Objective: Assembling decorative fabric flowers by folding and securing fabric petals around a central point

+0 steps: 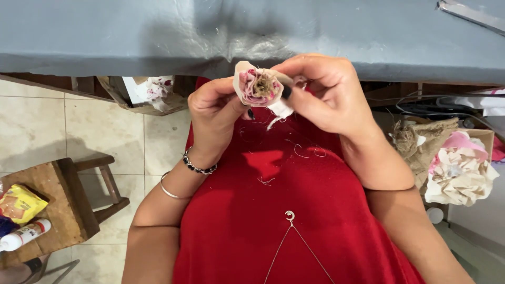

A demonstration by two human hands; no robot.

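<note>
A small rolled fabric flower (259, 85), cream outside with pink layers and a brown frayed centre, is held up just below the edge of the grey table (131, 37). My left hand (213, 113) grips it from the left side, thumb against the cream outer layer. From the right, my right hand (326, 94) pinches the roll with fingertips at its edge. A loose cream fabric tail (280, 110) hangs beneath the flower. Both wrists rest over my red garment (273, 210), which has loose threads on it.
A wooden stool (63, 202) at lower left carries a yellow packet (20, 203) and a white glue bottle (23, 235). A box with burlap and cream fabric scraps (452, 163) sits at right. A metal tool (471, 13) lies on the table's far right.
</note>
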